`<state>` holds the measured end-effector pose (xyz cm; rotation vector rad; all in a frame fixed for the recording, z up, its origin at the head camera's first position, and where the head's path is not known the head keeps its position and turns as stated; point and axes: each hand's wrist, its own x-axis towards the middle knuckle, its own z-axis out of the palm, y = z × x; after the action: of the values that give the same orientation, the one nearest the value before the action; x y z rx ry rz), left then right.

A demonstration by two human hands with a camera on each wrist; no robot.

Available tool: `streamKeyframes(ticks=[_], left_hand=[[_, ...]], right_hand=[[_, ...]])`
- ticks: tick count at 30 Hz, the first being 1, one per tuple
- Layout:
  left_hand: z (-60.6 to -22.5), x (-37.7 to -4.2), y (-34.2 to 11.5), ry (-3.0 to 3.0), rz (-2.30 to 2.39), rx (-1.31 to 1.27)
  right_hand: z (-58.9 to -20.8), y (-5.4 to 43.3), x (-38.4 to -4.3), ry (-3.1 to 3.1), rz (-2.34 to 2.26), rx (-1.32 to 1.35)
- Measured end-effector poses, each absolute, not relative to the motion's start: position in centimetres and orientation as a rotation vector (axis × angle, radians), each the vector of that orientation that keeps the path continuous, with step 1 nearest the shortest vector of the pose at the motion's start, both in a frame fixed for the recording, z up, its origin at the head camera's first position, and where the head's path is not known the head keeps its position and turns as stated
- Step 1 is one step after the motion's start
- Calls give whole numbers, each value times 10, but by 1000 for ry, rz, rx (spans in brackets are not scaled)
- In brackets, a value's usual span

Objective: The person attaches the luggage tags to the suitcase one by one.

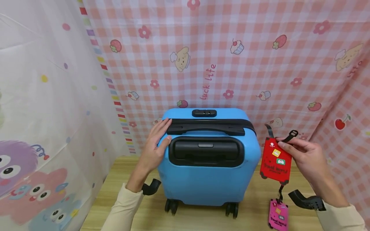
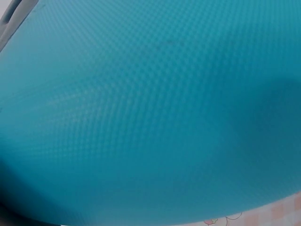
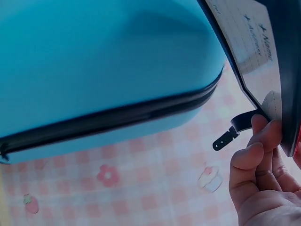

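Note:
A light blue suitcase (image 1: 202, 183) stands upright on its wheels, with a black top handle (image 1: 206, 126) and a black recessed pull-handle panel. My left hand (image 1: 156, 146) rests on its upper left edge, fingers straight against the shell; the left wrist view shows mostly the blue shell (image 2: 150, 113). To the right of the suitcase, my right hand (image 1: 306, 157) pinches a red luggage tag (image 1: 276, 163) by its upper corner. The tag's black strap (image 1: 290, 136) is unfastened, its ends sticking up. In the right wrist view, the tag's back shows a name-and-address card (image 3: 249, 42).
A pink luggage tag (image 1: 278, 215) lies on the wooden surface (image 1: 115, 192) below the red one, at the front right. A pink checked cloth (image 1: 219, 48) hangs close behind the suitcase. White patterned cloth (image 1: 57, 106) hangs on the left.

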<state>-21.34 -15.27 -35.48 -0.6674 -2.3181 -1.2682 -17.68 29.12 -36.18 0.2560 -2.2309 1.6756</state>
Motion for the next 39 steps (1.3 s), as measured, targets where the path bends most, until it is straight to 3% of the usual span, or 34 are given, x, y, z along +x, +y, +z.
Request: streamKeyframes(ticks=[5,20,31,39], left_hand=[[-355,-213,-153,-2325,-1278,-659],[-355,-213,-153,-2325,-1297,-649],[-355,-212,-153,-2331,-1287,-657],[-353,-214,-154,-2335,-1244,-673]], right_hand=[[-347,282,-173,-2060,1919,362],[-316,231,-172,-1995,1987,676],[-305,192,-172,-2250,1820,771],[-299,172,-176,-2349,1728,994]])
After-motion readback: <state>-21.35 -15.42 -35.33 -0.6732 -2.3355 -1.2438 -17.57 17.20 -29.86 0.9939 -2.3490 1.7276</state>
